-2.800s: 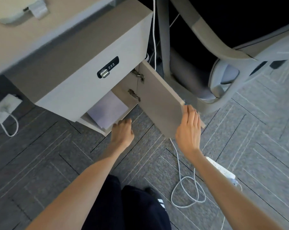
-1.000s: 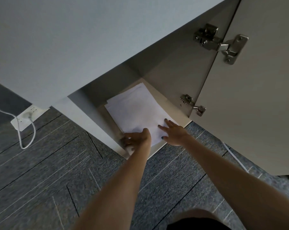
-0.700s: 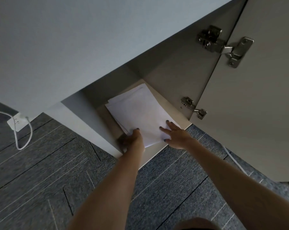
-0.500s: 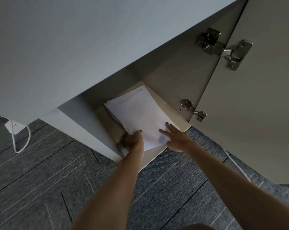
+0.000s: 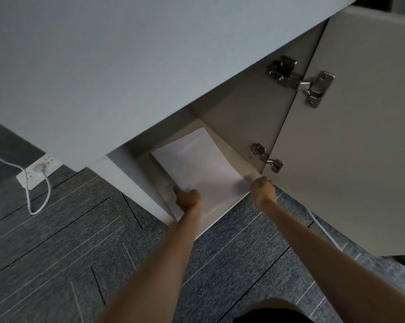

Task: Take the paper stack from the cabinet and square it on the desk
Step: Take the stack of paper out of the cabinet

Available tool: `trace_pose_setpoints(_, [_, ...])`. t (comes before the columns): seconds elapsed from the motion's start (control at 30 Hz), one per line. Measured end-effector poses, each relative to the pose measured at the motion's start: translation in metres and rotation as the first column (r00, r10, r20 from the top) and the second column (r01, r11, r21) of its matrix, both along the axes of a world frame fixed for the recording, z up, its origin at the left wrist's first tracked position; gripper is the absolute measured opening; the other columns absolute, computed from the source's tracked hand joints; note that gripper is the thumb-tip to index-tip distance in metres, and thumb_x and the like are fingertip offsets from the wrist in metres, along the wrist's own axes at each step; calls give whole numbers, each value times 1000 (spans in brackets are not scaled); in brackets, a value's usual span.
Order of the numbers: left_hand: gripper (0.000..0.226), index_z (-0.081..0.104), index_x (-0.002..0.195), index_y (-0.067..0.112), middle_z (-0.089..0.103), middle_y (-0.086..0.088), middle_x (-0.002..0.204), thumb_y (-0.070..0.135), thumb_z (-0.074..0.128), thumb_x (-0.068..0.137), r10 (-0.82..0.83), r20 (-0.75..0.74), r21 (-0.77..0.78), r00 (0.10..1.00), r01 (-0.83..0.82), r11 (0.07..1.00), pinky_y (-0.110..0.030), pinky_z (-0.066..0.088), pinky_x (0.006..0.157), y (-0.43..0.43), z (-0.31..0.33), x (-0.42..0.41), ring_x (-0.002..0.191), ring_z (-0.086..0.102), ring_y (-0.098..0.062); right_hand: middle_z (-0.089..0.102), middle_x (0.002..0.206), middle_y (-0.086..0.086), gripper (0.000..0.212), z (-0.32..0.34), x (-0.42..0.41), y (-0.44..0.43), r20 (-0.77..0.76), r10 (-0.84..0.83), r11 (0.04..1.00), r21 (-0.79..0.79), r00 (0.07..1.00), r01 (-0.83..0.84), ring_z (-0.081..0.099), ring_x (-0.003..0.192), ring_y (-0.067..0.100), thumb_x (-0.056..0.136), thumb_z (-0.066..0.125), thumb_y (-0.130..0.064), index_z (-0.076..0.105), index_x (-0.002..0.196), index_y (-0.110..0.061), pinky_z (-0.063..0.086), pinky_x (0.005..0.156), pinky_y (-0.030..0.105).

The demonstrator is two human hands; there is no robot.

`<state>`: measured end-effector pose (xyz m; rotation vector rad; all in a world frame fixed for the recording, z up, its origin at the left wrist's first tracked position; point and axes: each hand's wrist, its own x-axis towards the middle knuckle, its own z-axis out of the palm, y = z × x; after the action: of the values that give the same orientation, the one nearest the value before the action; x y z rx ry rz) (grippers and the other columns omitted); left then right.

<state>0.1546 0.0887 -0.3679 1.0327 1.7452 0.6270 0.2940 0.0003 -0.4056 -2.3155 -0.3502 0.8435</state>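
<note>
A white paper stack (image 5: 201, 164) lies on the floor of the open cabinet (image 5: 241, 127), its near end over the cabinet's front edge. My left hand (image 5: 188, 198) grips the stack's near left corner, thumb on top. My right hand (image 5: 262, 187) holds the near right corner, which looks lifted and blurred. The far half of the stack rests on the cabinet floor. The desk top is out of view.
The cabinet door (image 5: 350, 127) stands open to the right on two metal hinges (image 5: 301, 82). A closed cabinet front (image 5: 127, 66) overhangs the left. A white power strip (image 5: 37, 170) with a cable lies on the grey carpet at left. Another cable (image 5: 322, 229) runs below the door.
My right hand moved from flat on top of the stack to its near right corner and took hold of it. The stack slid slightly toward me. My left hand kept its grip.
</note>
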Motion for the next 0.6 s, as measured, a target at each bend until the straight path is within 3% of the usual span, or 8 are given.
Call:
trace_pose_setpoints(0.07, [55,35,148,4,50,-24,142,-3,40,93,-12,-14,30,1000,13,999,-36,42,103,-7,8,-2,128,51,-39,48,126,20,52,3,2,-8,-59,-78,997,-16,995,77,56,108,36,91,53,-26,42,130,6,45,90,42])
trace_pose_setpoints(0.17, [55,36,147,6,47,-18,146,-2,40,94,-38,-33,34,999,39,999,-36,39,106,-18,16,-8,132,48,-36,52,108,9,58,11,10,-8,-366,-195,959,123,910,255,61,89,28,87,61,-38,48,129,0,55,71,34])
trace_pose_setpoints(0.23, [55,38,147,9,49,-16,146,-1,39,93,-30,-14,27,999,30,999,-36,41,104,-25,17,-14,130,50,-35,52,112,6,54,18,16,-8,-508,-231,930,136,830,342,60,103,32,84,69,-32,50,126,-3,57,77,36])
trace_pose_setpoints(0.3, [54,42,145,10,51,-15,144,0,41,92,-15,7,18,1000,15,1000,-36,43,100,-31,16,-19,127,52,-35,62,115,9,61,20,23,-11,-555,-119,965,130,823,228,61,104,31,74,77,-34,57,122,-2,54,89,44])
trace_pose_setpoints(0.37, [52,44,143,9,51,-14,143,0,44,91,-17,32,11,999,17,1000,-35,43,98,-36,14,-23,126,52,-34,65,117,9,59,26,24,-13,-543,37,991,129,839,39,61,107,29,72,78,-38,64,121,-9,45,99,38])
trace_pose_setpoints(0.43, [52,43,144,7,47,-11,147,-1,46,92,-20,61,18,998,19,1000,-33,41,101,-44,13,-25,131,48,-31,62,124,6,50,35,21,-11,-469,146,988,110,871,-107,58,109,26,80,74,-31,63,121,-6,42,96,32])
trace_pose_setpoints(0.53, [53,36,146,9,41,-9,151,-2,43,94,-55,96,73,994,48,996,-36,37,109,-54,14,-26,137,42,-30,55,130,5,49,44,14,-6,-287,206,976,134,935,-174,55,114,27,87,67,-13,50,130,2,43,91,31])
trace_pose_setpoints(0.6, [54,32,148,9,37,-10,154,-3,40,96,-91,64,94,994,85,992,-34,36,108,-58,21,-25,139,40,-29,58,129,17,40,53,5,-3,-160,251,961,155,955,-227,58,109,29,91,60,-5,51,129,1,48,87,36])
